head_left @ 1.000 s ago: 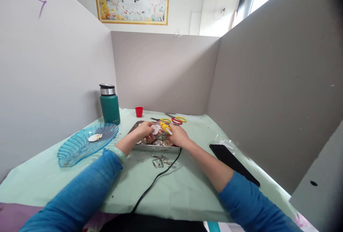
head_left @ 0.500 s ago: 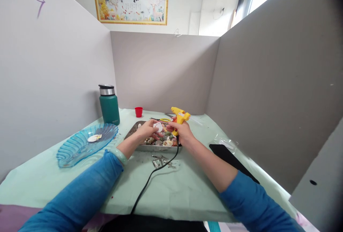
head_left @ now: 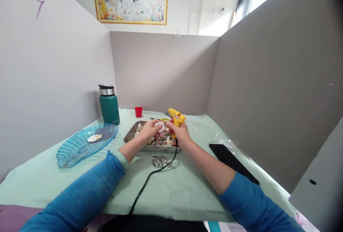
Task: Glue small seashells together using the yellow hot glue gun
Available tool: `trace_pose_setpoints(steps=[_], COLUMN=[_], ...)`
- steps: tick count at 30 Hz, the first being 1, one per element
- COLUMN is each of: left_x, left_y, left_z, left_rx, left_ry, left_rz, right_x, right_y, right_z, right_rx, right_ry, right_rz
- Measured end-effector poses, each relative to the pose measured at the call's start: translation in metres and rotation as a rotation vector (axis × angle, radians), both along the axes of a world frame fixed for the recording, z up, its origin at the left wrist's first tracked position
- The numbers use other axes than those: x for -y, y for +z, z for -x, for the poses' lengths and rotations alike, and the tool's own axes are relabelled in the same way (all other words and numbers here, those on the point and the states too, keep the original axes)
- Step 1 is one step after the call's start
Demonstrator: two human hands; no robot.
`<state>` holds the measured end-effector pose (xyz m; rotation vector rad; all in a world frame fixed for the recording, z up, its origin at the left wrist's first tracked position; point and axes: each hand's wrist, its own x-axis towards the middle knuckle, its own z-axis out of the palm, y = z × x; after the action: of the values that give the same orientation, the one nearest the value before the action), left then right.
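Observation:
My left hand (head_left: 149, 130) pinches a small white disc (head_left: 160, 126) above a metal tray (head_left: 150, 148) of shells and stones. Close on its right, my right hand (head_left: 181, 134) is wrapped round a yellow glue gun (head_left: 177, 116), whose nose points up and to the left. A black cord (head_left: 150, 177) runs from the gun's grip down to the table's front edge. The fingertips of both hands are near each other at the disc; whether they touch is too small to tell.
Small metal pins (head_left: 160, 161) lie in front of the tray. On the left are a blue shell-shaped dish (head_left: 77, 150) and a green bottle (head_left: 109, 109). A red cup (head_left: 138, 111) stands at the back. A black flat object (head_left: 230, 160) and clear plastic wrap (head_left: 225, 142) lie right.
The glue gun has tilted and shifted slightly left and down with my right hand. My left hand and the white disc have moved slightly right, and the hands are closer together.

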<state>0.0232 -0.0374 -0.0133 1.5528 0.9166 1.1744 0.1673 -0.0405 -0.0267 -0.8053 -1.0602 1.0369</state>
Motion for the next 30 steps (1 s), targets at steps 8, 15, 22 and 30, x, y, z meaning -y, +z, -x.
trace_pose_setpoints(steps=[8,15,22,30], left_x=[0.0,-0.003,-0.005,-0.006], left_y=[0.0,-0.003,-0.008,-0.011], left_z=[0.0,0.0,-0.002,-0.002], left_rx=[0.025,0.117,0.175,0.244], left_ry=[-0.036,-0.096,-0.117,-0.109], left_rz=[-0.005,0.022,0.056,0.068], right_x=[-0.004,0.007,0.007,0.01], right_y=[0.0,0.003,0.0,0.002], right_z=[-0.006,-0.001,0.002,0.002], right_rx=[0.043,0.121,0.092,0.125], right_ry=[-0.057,-0.075,-0.131,-0.128], right_rz=[-0.007,-0.024,-0.049,-0.064])
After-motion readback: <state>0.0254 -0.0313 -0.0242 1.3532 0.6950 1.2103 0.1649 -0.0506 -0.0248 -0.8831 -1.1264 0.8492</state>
